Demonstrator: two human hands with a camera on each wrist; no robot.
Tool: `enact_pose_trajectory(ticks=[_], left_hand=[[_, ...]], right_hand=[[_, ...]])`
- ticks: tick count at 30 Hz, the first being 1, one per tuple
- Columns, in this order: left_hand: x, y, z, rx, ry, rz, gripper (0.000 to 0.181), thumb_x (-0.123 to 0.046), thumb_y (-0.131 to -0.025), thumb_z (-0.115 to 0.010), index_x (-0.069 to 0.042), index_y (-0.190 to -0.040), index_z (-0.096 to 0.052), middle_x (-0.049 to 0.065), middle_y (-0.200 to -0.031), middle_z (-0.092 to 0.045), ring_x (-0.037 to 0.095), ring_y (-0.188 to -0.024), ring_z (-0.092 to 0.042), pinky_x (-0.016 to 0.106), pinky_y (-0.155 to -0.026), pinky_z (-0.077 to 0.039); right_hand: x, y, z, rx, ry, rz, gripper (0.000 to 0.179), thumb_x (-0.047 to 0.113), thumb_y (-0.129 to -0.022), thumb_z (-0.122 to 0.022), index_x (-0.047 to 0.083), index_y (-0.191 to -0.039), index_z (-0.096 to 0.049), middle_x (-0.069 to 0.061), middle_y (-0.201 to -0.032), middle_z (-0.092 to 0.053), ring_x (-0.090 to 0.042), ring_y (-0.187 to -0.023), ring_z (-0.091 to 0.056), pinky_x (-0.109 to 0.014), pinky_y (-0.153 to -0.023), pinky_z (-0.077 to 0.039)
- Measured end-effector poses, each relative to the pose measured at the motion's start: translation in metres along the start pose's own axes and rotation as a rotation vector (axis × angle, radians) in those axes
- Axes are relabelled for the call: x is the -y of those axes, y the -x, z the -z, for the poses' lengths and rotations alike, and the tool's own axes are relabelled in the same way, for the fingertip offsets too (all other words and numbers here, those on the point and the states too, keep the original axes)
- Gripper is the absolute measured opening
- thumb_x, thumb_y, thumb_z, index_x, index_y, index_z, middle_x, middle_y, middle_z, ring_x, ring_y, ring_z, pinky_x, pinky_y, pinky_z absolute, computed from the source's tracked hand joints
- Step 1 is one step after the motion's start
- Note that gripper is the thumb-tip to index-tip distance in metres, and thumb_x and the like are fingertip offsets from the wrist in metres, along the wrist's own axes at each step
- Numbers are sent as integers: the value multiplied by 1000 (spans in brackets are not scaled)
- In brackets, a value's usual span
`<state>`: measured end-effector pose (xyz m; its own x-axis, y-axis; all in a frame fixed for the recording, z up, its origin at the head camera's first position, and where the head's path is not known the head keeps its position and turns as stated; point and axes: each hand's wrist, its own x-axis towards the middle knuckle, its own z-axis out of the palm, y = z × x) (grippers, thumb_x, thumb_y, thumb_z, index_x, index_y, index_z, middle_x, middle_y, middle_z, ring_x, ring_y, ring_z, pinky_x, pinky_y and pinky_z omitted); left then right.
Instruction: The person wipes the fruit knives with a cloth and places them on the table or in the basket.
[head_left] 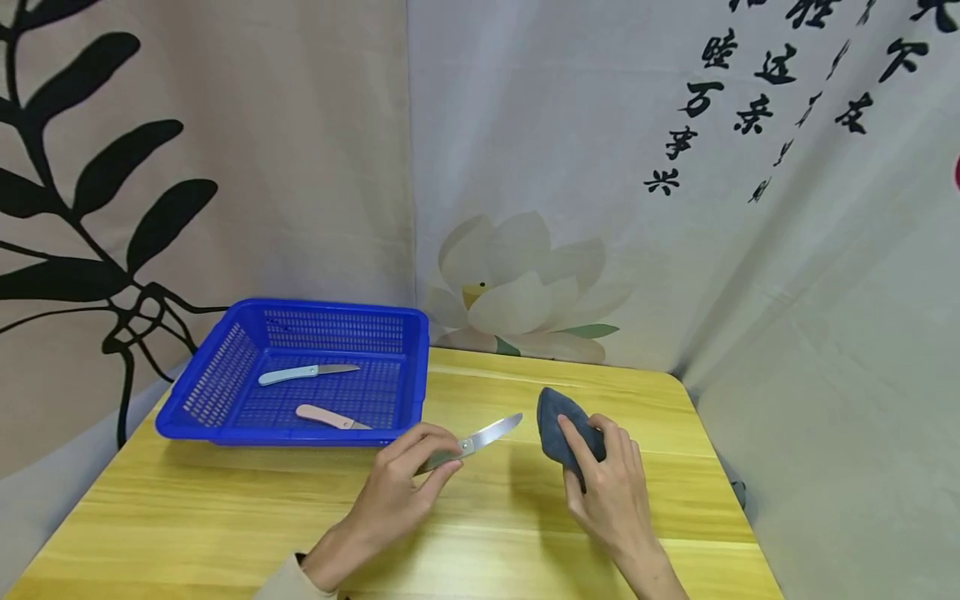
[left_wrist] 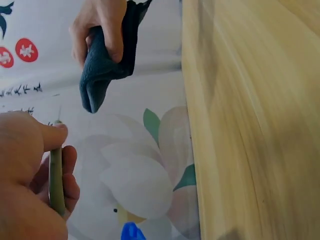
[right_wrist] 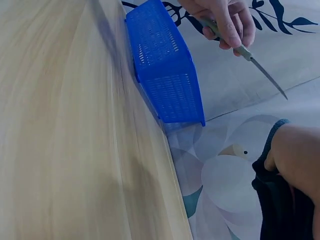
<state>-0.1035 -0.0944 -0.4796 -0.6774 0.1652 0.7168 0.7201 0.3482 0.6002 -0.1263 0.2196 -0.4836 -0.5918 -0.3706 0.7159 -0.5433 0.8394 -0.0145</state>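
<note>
My left hand [head_left: 408, 479] grips a small knife [head_left: 491, 433] by its green handle [left_wrist: 56, 180], the blade pointing up and to the right in the head view. My right hand [head_left: 611, 483] holds a folded dark blue-grey cloth [head_left: 562, 425], thumb and fingers closed about it. A gap separates the blade tip from the cloth. Both hands are above the table. In the right wrist view the knife's blade [right_wrist: 270, 79] shows edge-on, and the cloth [right_wrist: 280, 205] looks nearly black beside the hand.
A blue plastic basket [head_left: 292, 435] stands at the table's back left. Inside lie a knife with a pale blue handle [head_left: 288, 375] and one with a pink handle [head_left: 324, 415]. The wooden table [head_left: 480, 558] ends at a printed curtain [head_left: 555, 167].
</note>
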Motion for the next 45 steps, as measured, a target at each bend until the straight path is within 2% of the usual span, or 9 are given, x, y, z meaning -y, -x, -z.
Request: enact_pose_trajectory(ticks=[5, 9, 11, 13, 17, 22, 29, 37, 45], left_hand=[[-5, 0, 2, -5, 161, 249, 24, 0, -96, -87, -14, -114, -80, 6, -104, -80, 7, -82, -72, 23, -69, -60], [-9, 0, 6, 57, 343, 498, 20, -8, -103, -82, -10, -122, -78, 13, -111, -80, 6, -92, -77, 23, -84, -66], [-10, -1, 8, 84, 418, 567, 21, -9, -105, -79, -4, -126, -76, 17, -115, -79, 8, -98, -78, 24, -91, -66], [-11, -2, 9, 112, 471, 610, 23, -9, -108, -74, 1, -129, -73, 17, -116, -78, 9, -99, -78, 23, -87, -66], [-11, -3, 11, 158, 542, 663, 27, -13, -113, -68, 5, -133, -66, 8, -114, -78, 9, -95, -73, 21, -75, -59], [-13, -3, 10, 206, 631, 723, 33, -16, -115, -66, 8, -137, -61, -2, -112, -78, 6, -93, -69, 19, -73, -55], [-16, -3, 10, 257, 702, 766, 39, -23, -117, -63, 7, -142, -58, 0, -116, -76, 8, -95, -67, 19, -75, -55], [-18, -4, 10, 307, 736, 808, 40, -28, -120, -58, 2, -146, -58, 4, -120, -75, 10, -99, -67, 19, -75, -54], [-19, -6, 13, 333, 750, 812, 42, -30, -120, -58, 2, -147, -58, 8, -123, -74, 9, -98, -67, 18, -76, -54]], right_hand=[[6, -1, 2, -15, -54, -14, 72, 7, -83, -75, 18, -154, -70, -30, -132, -63, -42, -103, -63, -56, -83, -54], [12, -3, 2, -66, -98, -6, 66, 11, -87, -69, 17, -153, -71, -29, -132, -63, -40, -106, -63, -57, -85, -53], [15, -4, 2, -107, -118, 12, 61, 13, -90, -65, 15, -151, -72, -29, -131, -64, -40, -107, -63, -57, -85, -52], [17, -6, 1, -143, -132, 33, 57, 15, -94, -61, 14, -150, -73, -29, -130, -65, -40, -107, -63, -56, -86, -52], [23, -9, 0, -181, -159, 79, 53, 15, -96, -60, 11, -147, -75, -29, -129, -66, -39, -106, -63, -54, -87, -51], [30, -11, -1, -165, -185, 131, 57, 14, -91, -61, 11, -146, -75, -27, -129, -66, -37, -103, -62, -52, -86, -51], [41, -16, -1, -155, -197, 249, 43, 26, -114, -51, 11, -146, -76, -25, -129, -67, -34, -110, -63, -49, -90, -53], [48, -20, -2, -181, -177, 313, 40, 24, -115, -52, 12, -144, -77, -23, -127, -69, -34, -109, -65, -47, -89, -53], [46, -21, -3, -176, -105, 292, 42, 21, -114, -50, 15, -145, -77, -23, -127, -69, -35, -108, -65, -49, -85, -54]])
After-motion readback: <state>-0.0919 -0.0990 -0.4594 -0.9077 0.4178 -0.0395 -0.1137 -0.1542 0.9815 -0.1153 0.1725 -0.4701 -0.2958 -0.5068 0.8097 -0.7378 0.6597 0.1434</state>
